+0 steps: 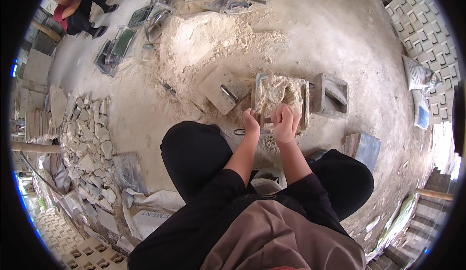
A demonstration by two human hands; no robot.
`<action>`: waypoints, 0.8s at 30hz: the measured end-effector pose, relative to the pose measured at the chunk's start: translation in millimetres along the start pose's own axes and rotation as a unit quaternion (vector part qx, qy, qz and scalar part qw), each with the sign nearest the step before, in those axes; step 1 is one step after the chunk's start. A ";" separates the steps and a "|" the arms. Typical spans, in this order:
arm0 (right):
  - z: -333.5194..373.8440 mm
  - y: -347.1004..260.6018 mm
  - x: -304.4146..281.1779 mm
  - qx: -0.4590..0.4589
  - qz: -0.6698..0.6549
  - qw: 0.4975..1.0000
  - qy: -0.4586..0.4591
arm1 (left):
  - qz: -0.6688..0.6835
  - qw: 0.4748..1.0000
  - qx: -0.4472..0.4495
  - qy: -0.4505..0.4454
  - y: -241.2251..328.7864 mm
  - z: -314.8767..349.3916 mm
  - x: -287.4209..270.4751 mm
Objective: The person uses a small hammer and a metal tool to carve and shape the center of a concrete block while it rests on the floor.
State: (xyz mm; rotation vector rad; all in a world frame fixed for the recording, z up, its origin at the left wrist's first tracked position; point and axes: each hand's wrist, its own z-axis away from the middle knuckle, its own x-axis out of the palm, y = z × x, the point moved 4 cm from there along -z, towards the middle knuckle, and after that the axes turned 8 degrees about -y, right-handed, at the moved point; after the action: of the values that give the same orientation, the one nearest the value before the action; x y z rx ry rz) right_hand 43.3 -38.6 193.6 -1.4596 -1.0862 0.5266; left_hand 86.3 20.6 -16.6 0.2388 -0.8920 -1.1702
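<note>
A rectangular mould box [307, 106] lies on the floor before my knees, heaped with damp, sandy mix [277, 89]. My left hand [250, 122] is closed at the box's near left corner; its grip is hidden. Over the near edge of the mix, my right hand [285, 120] is closed in a fist, and what it may hold cannot be made out. A short brownish bar shows between the two hands. Beside my left wrist is a thin metal loop [240, 132]. Left of the box, a square board [216, 91] carries a metal tube [229, 93].
A second box-shaped mould [332, 96] stands close on the right. Behind is a pale powder heap [196, 39]. Broken pieces [90, 143] and a cement sack [150, 211] lie left; flat slabs [365, 149] lean right. Another person [80, 8] sits far left. Patterned blocks [427, 37] line the right wall.
</note>
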 end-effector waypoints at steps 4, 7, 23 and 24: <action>-11.2 -0.8 2.5 0.032 0.031 0.999 -0.001 | 0.005 1.000 -0.011 -0.007 -0.1 -8.2 -5.2; -15.6 3.5 -3.3 -0.009 0.016 1.000 0.001 | -0.009 1.000 0.020 -0.021 4.2 -14.6 -0.4; -26.6 -1.6 -29.1 0.075 0.019 0.984 -0.161 | -0.018 1.000 0.024 0.005 1.4 -2.9 2.6; -32.1 -3.0 -29.6 0.088 0.025 0.977 -0.194 | -0.008 0.999 0.033 -0.004 4.1 -4.0 7.0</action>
State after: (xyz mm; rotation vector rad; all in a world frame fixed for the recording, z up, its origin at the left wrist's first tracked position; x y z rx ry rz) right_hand 55.2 -80.6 195.6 -1.2597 -1.2715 0.9490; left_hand 92.8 15.1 -13.4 0.2962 -0.9376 -1.1583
